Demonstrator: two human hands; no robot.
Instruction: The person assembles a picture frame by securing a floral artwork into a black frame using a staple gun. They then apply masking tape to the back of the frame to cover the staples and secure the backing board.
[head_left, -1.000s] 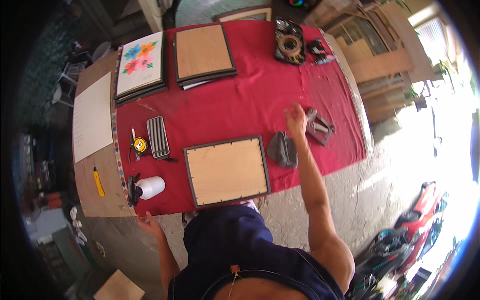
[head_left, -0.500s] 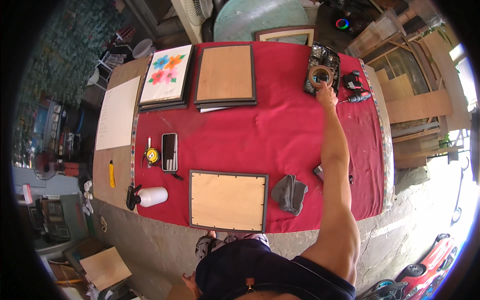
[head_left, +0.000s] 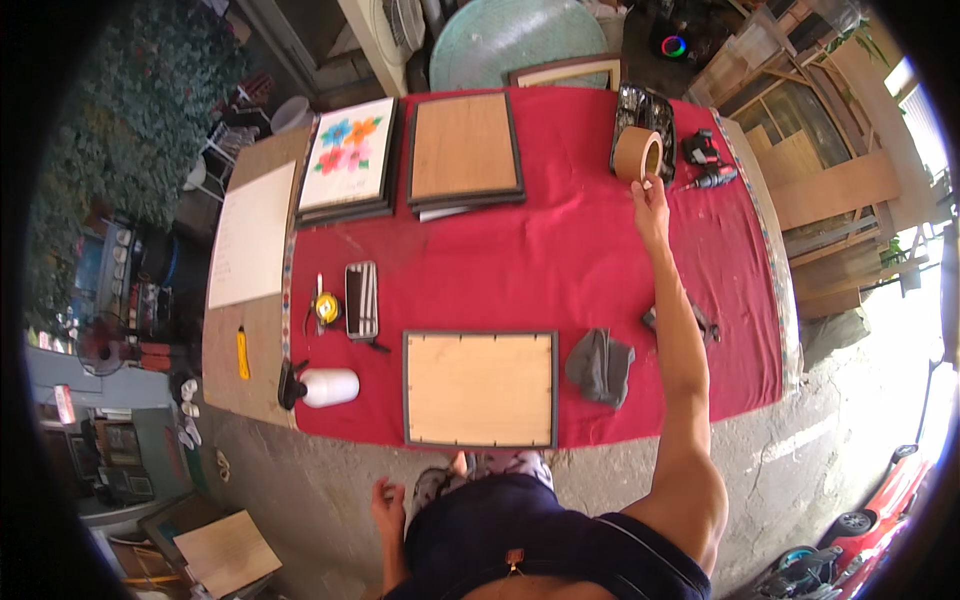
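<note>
At the far right of the red-covered table, my right hand pinches the lower rim of a roll of brown tape. The roll is tilted up in front of a black tray of small hardware. Down beside my body hangs my left hand, with loosely bent fingers apart and nothing in it. A dark-edged picture frame lies back side up at the near edge, small dark tabs along its inner border. To its right is a crumpled grey cloth.
A red-and-black cordless drill lies right of the tray. Stacked frames and a flower picture occupy the far left. Nearer are a phone, tape measure, white spray bottle and yellow cutter.
My right hand has lifted the tape roll from over the tray and turned it on edge. My left hand has come further into view. The whole view has shifted slightly.
</note>
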